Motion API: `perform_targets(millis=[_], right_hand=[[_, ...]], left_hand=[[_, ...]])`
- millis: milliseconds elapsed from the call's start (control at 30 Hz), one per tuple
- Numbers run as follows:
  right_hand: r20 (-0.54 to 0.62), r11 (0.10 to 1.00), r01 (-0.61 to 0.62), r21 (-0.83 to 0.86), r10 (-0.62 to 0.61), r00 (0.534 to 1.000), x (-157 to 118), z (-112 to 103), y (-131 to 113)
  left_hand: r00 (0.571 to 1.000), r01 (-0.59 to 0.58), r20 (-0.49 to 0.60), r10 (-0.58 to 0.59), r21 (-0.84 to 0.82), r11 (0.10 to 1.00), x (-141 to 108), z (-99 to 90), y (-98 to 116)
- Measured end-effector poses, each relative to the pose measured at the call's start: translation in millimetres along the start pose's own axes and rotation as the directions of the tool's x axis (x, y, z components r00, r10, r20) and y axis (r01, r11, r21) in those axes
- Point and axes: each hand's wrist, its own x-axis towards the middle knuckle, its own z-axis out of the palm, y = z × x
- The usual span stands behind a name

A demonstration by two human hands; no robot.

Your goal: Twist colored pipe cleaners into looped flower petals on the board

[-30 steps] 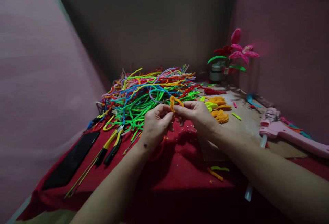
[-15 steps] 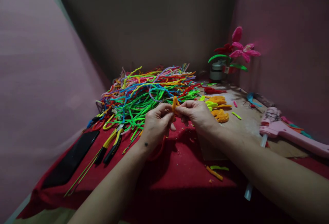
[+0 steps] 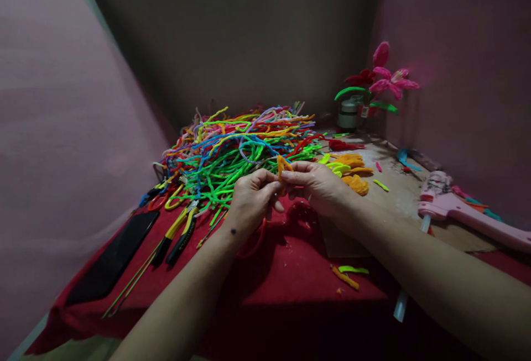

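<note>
An orange pipe cleaner, bent into a small loop, stands up between my two hands above the red cloth. My left hand pinches its lower end between thumb and forefinger. From the other side, my right hand grips the loop with its fingertips. The piece's lower part is hidden by my fingers. Right behind the hands lies a heap of colourful pipe cleaners. To the right of my right hand are shaped orange pieces and yellow-green pieces.
Yellow-and-black pliers and a black phone lie at left on the red cloth. A pink glue gun rests at right, its glue stick near my right forearm. Pink fuzzy flowers stand at the back right.
My right fingers have closed in further over the orange loop, which now looks narrower and more pointed. Both hands stay in nearly the same place.
</note>
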Motion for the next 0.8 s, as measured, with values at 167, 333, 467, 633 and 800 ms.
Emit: perform_targets(millis=[167, 333, 467, 633, 800], right_hand=[[-0.052, 0.996, -0.072, 0.055, 0.075, 0.996, 0.6, 1.2, -0.7], [-0.029, 0.996, -0.079, 0.036, 0.080, 0.996, 2.0, -0.1, 0.0], [0.021, 0.998, -0.060, 0.028, 0.059, 0.998, 2.5, -1.3, 2.1], [0.034, 0.998, -0.048, 0.036, 0.047, 0.998, 3.4, -1.7, 3.6], [0.085, 0.999, -0.047, 0.015, 0.045, 0.995, 1.7, -1.0, 1.9]], left_hand=[[0.992, 0.069, 0.109, -0.058, -0.099, 0.993, 3.4, -6.2, 0.4], [0.976, 0.146, 0.186, -0.117, -0.153, 0.977, 6.4, -12.3, 2.7], [0.973, 0.141, 0.203, -0.111, -0.139, 0.980, 7.2, -14.0, 1.6], [0.974, 0.130, 0.206, -0.099, -0.146, 0.981, 8.4, -13.8, 0.4], [0.972, 0.146, 0.208, -0.107, -0.183, 0.972, 7.7, -12.9, -0.8]])
